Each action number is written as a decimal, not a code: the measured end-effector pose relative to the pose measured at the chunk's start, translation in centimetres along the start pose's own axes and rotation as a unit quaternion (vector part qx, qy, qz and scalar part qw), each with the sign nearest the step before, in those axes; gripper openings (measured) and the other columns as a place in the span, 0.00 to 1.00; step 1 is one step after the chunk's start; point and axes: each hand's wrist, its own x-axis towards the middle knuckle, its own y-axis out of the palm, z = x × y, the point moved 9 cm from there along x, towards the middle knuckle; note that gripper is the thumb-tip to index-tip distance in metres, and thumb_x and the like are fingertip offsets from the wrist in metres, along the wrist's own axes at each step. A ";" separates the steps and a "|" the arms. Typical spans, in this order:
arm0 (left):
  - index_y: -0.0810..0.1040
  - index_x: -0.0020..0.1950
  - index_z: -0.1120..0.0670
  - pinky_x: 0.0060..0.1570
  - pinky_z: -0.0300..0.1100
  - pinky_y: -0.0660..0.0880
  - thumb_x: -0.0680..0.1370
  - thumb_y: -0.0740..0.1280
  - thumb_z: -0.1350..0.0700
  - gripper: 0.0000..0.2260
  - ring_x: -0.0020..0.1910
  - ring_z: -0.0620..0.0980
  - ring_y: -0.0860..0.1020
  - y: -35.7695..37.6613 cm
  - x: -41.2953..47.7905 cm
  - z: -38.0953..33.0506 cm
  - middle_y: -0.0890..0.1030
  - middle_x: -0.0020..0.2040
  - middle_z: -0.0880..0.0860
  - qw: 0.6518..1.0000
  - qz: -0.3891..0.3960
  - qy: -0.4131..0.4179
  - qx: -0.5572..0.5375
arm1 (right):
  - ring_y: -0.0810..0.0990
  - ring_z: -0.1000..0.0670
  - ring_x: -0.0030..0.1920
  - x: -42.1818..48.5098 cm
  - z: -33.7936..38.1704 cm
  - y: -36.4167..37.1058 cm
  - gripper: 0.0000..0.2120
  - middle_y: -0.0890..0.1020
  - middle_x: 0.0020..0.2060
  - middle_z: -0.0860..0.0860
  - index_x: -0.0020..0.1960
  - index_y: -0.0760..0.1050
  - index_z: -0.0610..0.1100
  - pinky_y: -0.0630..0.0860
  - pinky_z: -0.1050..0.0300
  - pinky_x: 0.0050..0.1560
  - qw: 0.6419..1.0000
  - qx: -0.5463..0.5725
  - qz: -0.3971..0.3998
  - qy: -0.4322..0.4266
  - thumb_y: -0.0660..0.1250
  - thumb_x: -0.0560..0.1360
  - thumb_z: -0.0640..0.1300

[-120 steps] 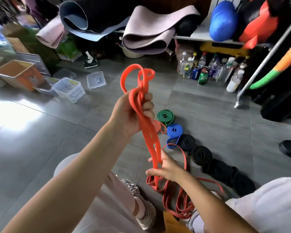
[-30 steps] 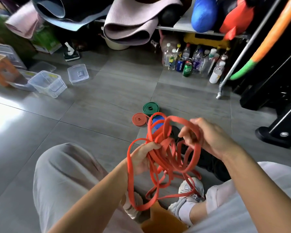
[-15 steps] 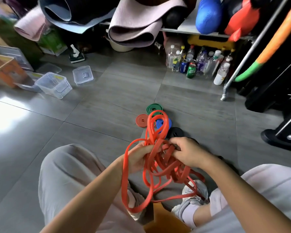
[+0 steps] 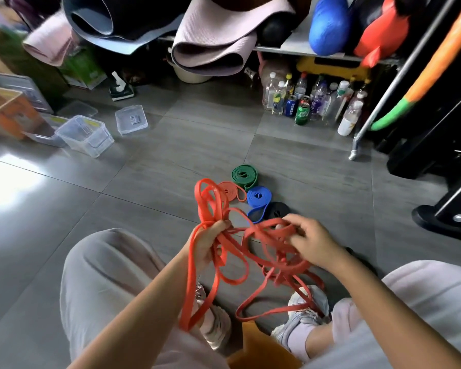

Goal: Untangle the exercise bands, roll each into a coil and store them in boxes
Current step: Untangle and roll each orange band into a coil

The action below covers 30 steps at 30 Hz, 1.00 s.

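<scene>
Gripping flat, tangled orange bands [image 4: 250, 230]

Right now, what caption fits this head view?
Left hand and right hand grip tangled orange bands; rolled coils lie on the floor beyond.

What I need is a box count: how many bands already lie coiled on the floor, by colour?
Green coil: 1
Orange coil: 1
Blue coil: 1
Black coil: 1
Total: 4 in view; the right hand may hide more. The orange tangle, gripped by it and the left hand, is uncoiled.
</scene>
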 end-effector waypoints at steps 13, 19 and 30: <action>0.78 0.42 0.54 0.41 0.45 0.75 0.64 0.66 0.46 0.14 0.37 0.50 0.79 -3.9 0.2 3.1 0.81 0.36 0.50 0.854 -0.030 0.029 0.519 | 0.83 0.50 0.31 -0.1 -4.8 0.4 0.16 0.84 0.31 0.47 0.42 0.76 0.45 0.78 0.61 0.29 0.853 0.473 -0.130 0.181 0.55 0.79 0.52; 0.77 0.40 0.57 0.37 0.41 0.72 0.71 0.71 0.65 0.05 0.39 0.50 0.75 -9.0 0.1 4.3 0.77 0.34 0.52 0.952 -0.136 0.016 0.273 | 0.82 0.49 0.33 -1.0 -10.6 0.1 0.19 0.85 0.33 0.47 0.44 0.72 0.46 0.72 0.62 0.38 0.885 0.265 -0.163 0.347 0.47 0.82 0.54; 0.77 0.39 0.62 0.34 0.44 0.70 0.65 0.68 0.62 0.05 0.31 0.53 0.73 -5.5 -2.6 4.2 0.75 0.33 0.58 0.968 0.063 -0.105 0.218 | 0.81 0.51 0.39 -0.9 -14.0 5.6 0.14 0.85 0.37 0.48 0.44 0.68 0.47 0.65 0.57 0.39 0.799 0.365 -0.112 0.464 0.47 0.80 0.50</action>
